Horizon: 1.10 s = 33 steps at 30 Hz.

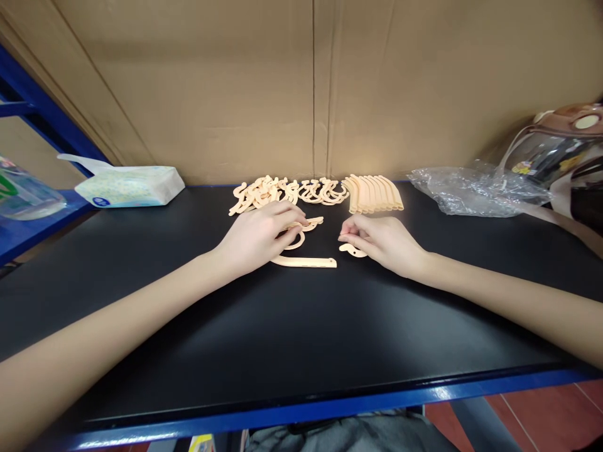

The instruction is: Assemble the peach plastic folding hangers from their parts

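On the black tabletop, my left hand (264, 238) has its fingers closed at curved beige plastic pieces (298, 241), covering part of them. A long beige strip (308, 262) with a hole at its right end lies just below that hand. My right hand (381, 242) is closed, thumb against fingers, beside a small wavy beige piece (352, 251) with a dark hole; its right end is hidden under the hand. Whatever the right fingertips pinch is too small to make out. Behind the hands are a heap of S-shaped beige pieces (264, 191), several hook-shaped pieces (324, 191) and a row of long strips (374, 193).
A tissue pack (134, 185) stands at the back left, near a clear bottle (28, 194) on a blue frame. Crumpled clear plastic (475, 188) and a strapped clear bottle (541, 154) occupy the back right. A cardboard wall (211, 88) rises behind the table.
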Tool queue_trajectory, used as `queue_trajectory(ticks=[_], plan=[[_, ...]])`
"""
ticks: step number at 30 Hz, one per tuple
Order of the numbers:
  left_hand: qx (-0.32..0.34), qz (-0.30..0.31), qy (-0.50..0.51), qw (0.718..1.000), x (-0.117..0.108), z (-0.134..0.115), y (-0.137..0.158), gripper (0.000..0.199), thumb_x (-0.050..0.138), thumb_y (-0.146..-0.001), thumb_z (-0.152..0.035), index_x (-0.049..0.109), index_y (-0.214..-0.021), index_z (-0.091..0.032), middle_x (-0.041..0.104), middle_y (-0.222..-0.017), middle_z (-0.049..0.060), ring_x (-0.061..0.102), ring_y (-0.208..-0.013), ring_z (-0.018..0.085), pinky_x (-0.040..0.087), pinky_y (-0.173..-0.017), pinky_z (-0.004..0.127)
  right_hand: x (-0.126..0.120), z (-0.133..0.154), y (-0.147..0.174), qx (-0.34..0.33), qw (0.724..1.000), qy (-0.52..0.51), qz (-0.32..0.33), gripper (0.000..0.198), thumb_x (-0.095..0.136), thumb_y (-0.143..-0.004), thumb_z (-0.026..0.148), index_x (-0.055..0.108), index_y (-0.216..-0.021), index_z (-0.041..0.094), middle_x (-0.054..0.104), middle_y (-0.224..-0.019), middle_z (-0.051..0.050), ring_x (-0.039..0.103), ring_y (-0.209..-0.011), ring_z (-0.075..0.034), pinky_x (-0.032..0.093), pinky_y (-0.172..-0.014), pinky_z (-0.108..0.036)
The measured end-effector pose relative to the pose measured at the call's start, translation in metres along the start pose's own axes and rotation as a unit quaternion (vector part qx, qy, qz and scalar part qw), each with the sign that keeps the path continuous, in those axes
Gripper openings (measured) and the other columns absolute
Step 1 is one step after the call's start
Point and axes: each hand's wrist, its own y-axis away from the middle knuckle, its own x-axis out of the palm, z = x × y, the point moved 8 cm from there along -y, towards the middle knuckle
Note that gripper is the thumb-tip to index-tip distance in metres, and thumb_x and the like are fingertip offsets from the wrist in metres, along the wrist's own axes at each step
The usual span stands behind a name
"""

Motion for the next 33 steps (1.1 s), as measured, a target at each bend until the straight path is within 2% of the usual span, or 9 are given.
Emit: queue_trajectory(ticks=[4, 7, 10, 14, 19, 23, 26, 29, 33], plan=[[0.045, 0.037, 0.106, 0.993, 0.003, -0.02, 0.001, 0.019, 0.051, -0.093, -0.031, 0.066, -0.101, -0.023, 0.064, -0.11, 0.002, 0.058, -0.101, 0.016, 0.046, -0.085, 0.027, 0.001, -0.008, -0.001, 0.027, 0.999, -0.034, -0.001, 0.013, 0.053, -0.091, 0.03, 0.057, -0.084, 0.019, 0.065, -0.07, 0.002, 0.055, -0.058, -0.012, 0.035, -0.057, -0.023], [0.082, 0.062, 0.129, 0.986, 0.007, -0.032, 0.003, 0.022, 0.058, -0.088, -0.042, 0.066, -0.093, -0.023, 0.061, -0.117, 0.003, 0.052, -0.111, 0.02, 0.041, -0.096, 0.034, 0.003, -0.01, -0.003, 0.043, 0.997, -0.063, 0.006, 0.014, 0.051, -0.092, 0.031, 0.053, -0.084, 0.02, 0.062, -0.068, 0.003, 0.053, -0.057, -0.011, 0.035, -0.058, -0.023], [0.097, 0.079, 0.122, 0.985, 0.012, -0.033, 0.005, 0.031, 0.062, -0.083, -0.05, 0.061, -0.094, -0.021, 0.053, -0.129, 0.007, 0.044, -0.122, 0.026, 0.037, -0.102, 0.042, 0.005, -0.008, -0.004, 0.051, 0.996, -0.076, 0.023, 0.016, 0.045, -0.094, 0.034, 0.048, -0.087, 0.021, 0.055, -0.064, 0.004, 0.049, -0.055, -0.012, 0.033, -0.056, -0.024], [0.08, 0.108, 0.135, 0.982, 0.022, -0.025, 0.007, 0.032, 0.057, -0.087, -0.05, 0.054, -0.098, -0.02, 0.043, -0.14, 0.011, 0.035, -0.132, 0.027, 0.034, -0.106, 0.044, 0.006, -0.005, -0.003, 0.052, 0.997, -0.036, 0.042, 0.028, 0.028, -0.097, 0.033, 0.042, -0.075, 0.021, 0.049, -0.061, 0.002, 0.046, -0.055, -0.013, 0.031, -0.056, -0.025], [0.076, 0.122, 0.159, 0.977, 0.026, -0.025, 0.007, 0.02, 0.044, -0.096, -0.039, 0.051, -0.093, -0.021, 0.044, -0.138, 0.01, 0.034, -0.134, 0.024, 0.034, -0.107, 0.042, 0.005, -0.005, -0.003, 0.043, 0.997, -0.037, 0.046, 0.025, 0.031, -0.092, 0.026, 0.034, -0.067, 0.022, 0.044, -0.056, 0.003, 0.04, -0.051, -0.012, 0.028, -0.054, -0.025], [0.056, 0.113, 0.161, 0.979, 0.028, -0.022, 0.006, 0.021, 0.041, -0.097, -0.037, 0.048, -0.088, -0.02, 0.048, -0.133, 0.009, 0.038, -0.13, 0.024, 0.035, -0.104, 0.042, 0.007, -0.004, -0.004, 0.044, 0.997, -0.048, 0.052, 0.032, 0.028, -0.097, 0.043, 0.039, -0.076, 0.022, 0.048, -0.062, 0.003, 0.045, -0.056, -0.013, 0.031, -0.057, -0.025], [0.038, 0.107, 0.159, 0.981, 0.03, -0.02, 0.005, 0.022, 0.039, -0.098, -0.038, 0.047, -0.089, -0.019, 0.049, -0.129, 0.011, 0.04, -0.127, 0.024, 0.037, -0.102, 0.042, 0.009, -0.002, -0.003, 0.043, 0.997, -0.023, 0.06, 0.034, 0.037, -0.092, 0.055, 0.041, -0.09, 0.022, 0.05, -0.068, 0.003, 0.048, -0.057, -0.014, 0.033, -0.057, -0.025], [0.022, 0.102, 0.164, 0.981, 0.029, -0.02, 0.004, 0.022, 0.037, -0.099, -0.038, 0.044, -0.088, -0.02, 0.05, -0.126, 0.011, 0.041, -0.127, 0.023, 0.038, -0.101, 0.041, 0.011, 0.0, -0.002, 0.04, 0.997, 0.008, 0.065, 0.029, 0.039, -0.092, 0.05, 0.039, -0.097, 0.021, 0.05, -0.072, 0.003, 0.047, -0.057, -0.014, 0.034, -0.056, -0.026], [0.008, 0.082, 0.172, 0.982, 0.025, -0.019, 0.004, 0.023, 0.035, -0.099, -0.037, 0.039, -0.083, -0.021, 0.05, -0.128, 0.011, 0.041, -0.127, 0.022, 0.038, -0.101, 0.041, 0.01, -0.002, -0.002, 0.043, 0.997, 0.004, 0.058, 0.022, 0.028, -0.098, 0.038, 0.04, -0.09, 0.021, 0.052, -0.074, 0.0, 0.05, -0.062, -0.015, 0.036, -0.061, -0.028]])
